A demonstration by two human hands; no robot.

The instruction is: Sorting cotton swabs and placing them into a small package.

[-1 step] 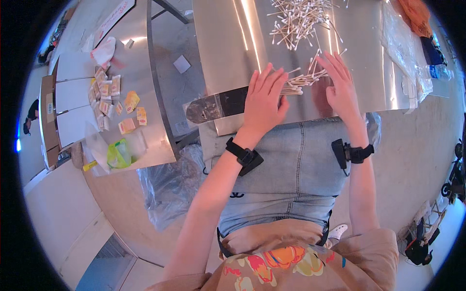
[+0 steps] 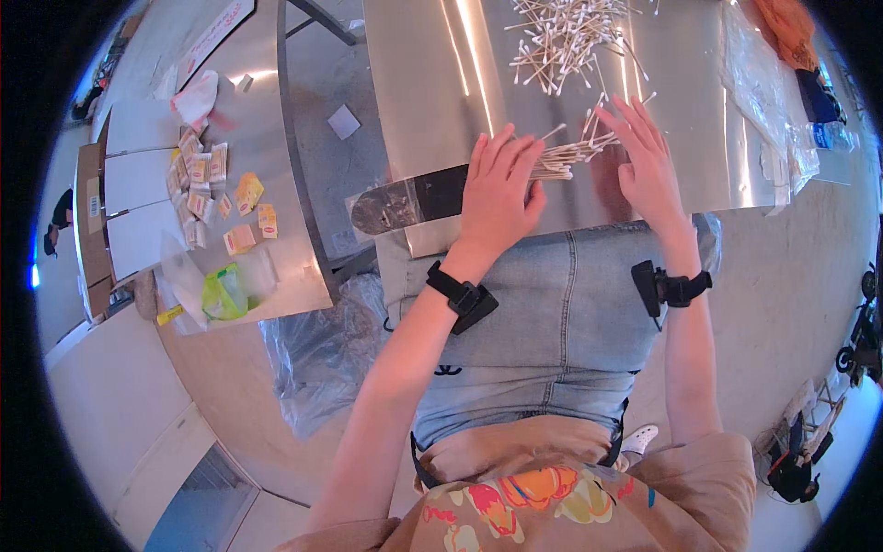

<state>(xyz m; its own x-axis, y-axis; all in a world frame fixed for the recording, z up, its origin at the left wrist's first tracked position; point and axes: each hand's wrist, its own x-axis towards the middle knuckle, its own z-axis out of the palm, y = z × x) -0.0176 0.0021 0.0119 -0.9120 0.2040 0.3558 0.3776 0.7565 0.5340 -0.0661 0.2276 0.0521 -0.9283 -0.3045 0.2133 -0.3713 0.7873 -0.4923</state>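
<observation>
A small bundle of cotton swabs [image 2: 575, 158] with wooden sticks lies on the steel table [image 2: 423, 92], near its front edge. My left hand [image 2: 501, 191] rests at the bundle's left end, fingers stretched out and lying over part of it. At the right end, my right hand [image 2: 651, 175] is open, its fingertips by the loose swab tips. Farther back is a large jumbled pile of swabs [image 2: 575, 37]. A dark flat strip [image 2: 409, 201] with a clear covering reaches under or beside my left hand and overhangs the table's left edge.
On the left, a second steel table [image 2: 267, 92] carries several small packets [image 2: 200, 175], a green bag [image 2: 225, 293] and white boxes [image 2: 143, 179]. Clear plastic [image 2: 768, 101] and an orange bag [image 2: 782, 32] lie at the right. A plastic bag [image 2: 322, 350] hangs low between the tables.
Both hands have shifted very slightly, and the swabs between them sit a little differently. Nothing else visibly differs.
</observation>
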